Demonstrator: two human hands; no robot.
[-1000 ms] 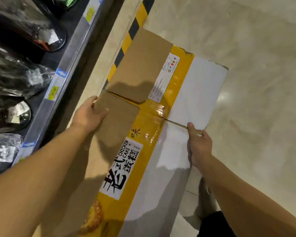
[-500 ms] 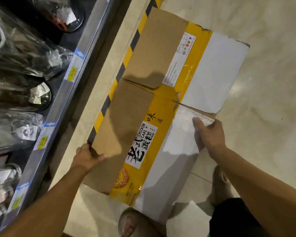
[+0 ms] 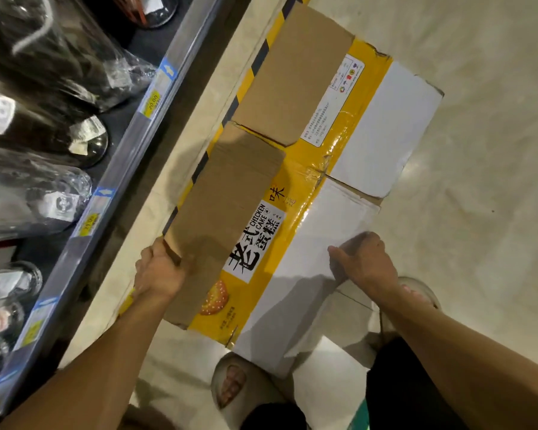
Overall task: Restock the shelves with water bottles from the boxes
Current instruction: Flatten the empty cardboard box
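1. Both hands have slid back along the box (image 3: 295,169) toward its near end.
2. Left hand (image 3: 159,274), at 8 o'clock, grips the brown flap's corner.
3. Right hand (image 3: 365,262), at 4 o'clock, pinches the white flap's edge.
4. Box lies flat on the floor (image 3: 479,212), beside the shelf (image 3: 131,169) at 9 o'clock.

Bare forearms, no sleeves, no watch or rings on the left hand (image 3: 157,274) or the right hand (image 3: 365,259). Black shorts (image 3: 395,373) at the lower edge — plain, dark, no visible markings. Pale grey open-toed slides — one on the left foot (image 3: 230,380), toes showing, another on the right foot (image 3: 420,290), partly hidden behind the forearm.
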